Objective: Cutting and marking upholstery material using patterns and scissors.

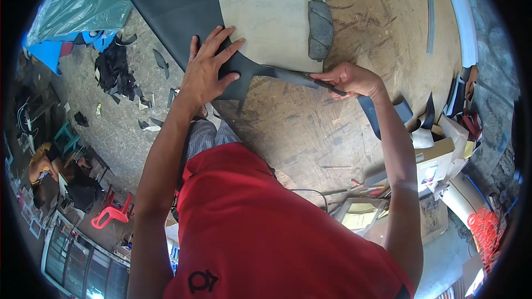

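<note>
the left hand (208, 72) lies spread flat on a black sheet (172, 5) at the left of a wooden table (310, 119); the right hand (354, 79) is wrapped around scissors (325, 84) by a pale sheet (266, 22). cutting seems underway; the next move calls for holding the black sheet steady.

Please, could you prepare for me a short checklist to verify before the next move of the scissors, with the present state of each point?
1. Right hand grips the scissors: ok, the fingers are at the handles.
2. Left hand rests on the black sheet: ok, it lies spread there.
3. Left hand apart from the scissors: ok, a gap shows.
4. Pale sheet weighted: ok, a grey block lies across its right edge.
5. Scissors open: cannot tell, the detail is too small.
6. Floor without scraps: not ok, dark scraps lie there.
</note>
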`<state>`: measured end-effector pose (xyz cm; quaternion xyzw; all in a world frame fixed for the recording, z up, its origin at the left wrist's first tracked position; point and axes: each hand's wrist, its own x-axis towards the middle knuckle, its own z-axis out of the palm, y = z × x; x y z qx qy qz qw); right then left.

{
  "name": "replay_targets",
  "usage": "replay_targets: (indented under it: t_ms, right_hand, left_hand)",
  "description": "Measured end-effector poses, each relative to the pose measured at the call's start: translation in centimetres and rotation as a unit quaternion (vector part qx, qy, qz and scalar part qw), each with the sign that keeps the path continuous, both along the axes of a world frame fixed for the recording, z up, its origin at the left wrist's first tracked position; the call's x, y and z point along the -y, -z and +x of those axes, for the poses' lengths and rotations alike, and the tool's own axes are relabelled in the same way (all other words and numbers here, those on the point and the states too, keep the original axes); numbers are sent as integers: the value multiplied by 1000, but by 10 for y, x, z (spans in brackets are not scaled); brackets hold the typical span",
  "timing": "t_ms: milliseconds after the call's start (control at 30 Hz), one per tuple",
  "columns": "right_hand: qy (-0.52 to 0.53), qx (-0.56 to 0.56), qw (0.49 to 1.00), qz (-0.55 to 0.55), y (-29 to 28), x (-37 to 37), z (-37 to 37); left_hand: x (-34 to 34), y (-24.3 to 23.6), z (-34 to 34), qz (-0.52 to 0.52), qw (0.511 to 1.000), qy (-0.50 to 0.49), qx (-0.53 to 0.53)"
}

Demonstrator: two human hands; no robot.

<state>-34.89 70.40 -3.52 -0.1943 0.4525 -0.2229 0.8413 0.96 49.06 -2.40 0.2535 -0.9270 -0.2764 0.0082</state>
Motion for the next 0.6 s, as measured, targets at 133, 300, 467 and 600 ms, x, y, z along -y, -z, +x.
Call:
replay_targets:
  t_ms: [133, 300, 467, 600]
  right_hand:
    - [43, 37, 998, -40, 13, -2, 11]
    - [25, 24, 999, -16, 7, -1, 12]
    - [46, 24, 999, -1, 1, -4, 19]
    - [98, 58, 993, -26, 6, -16, 37]
  left_hand:
    - [1, 0, 0, 8, 1000, 5, -4]
    - [2, 1, 3, 5, 1000, 7, 4]
    - [1, 1, 2, 14, 1000, -15, 0]
    - [1, -2, 1, 9, 1000, -7, 3]
